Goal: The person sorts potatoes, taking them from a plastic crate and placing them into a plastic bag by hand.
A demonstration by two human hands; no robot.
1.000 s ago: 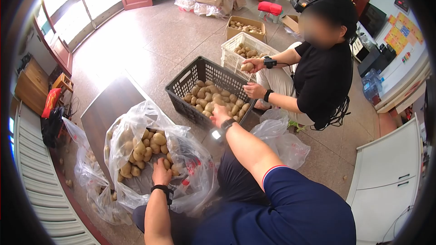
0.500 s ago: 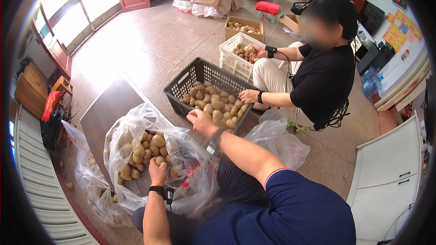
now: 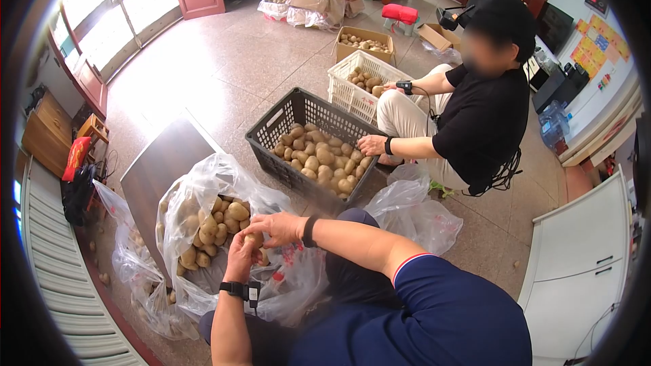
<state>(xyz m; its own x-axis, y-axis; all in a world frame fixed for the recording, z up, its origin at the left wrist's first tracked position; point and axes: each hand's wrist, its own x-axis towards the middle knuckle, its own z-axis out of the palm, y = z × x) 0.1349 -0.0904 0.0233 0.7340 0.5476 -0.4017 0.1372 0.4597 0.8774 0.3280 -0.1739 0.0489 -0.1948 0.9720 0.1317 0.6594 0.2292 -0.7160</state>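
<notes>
I judge the black plastic crate (image 3: 329,114) partly filled, its heap of potatoes (image 3: 324,157) below the rim, and the clear plastic bag (image 3: 227,173) far from empty. Over the bag, my left hand (image 3: 239,257) grips one tan, oval potato (image 3: 253,238), partly covered by fingers; my right hand (image 3: 281,228) closes narrowly on it too.

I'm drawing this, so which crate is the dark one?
The nearer crate, beside the open bag. It's nearly black and full of potatoes; the white crate is farther away.
</notes>
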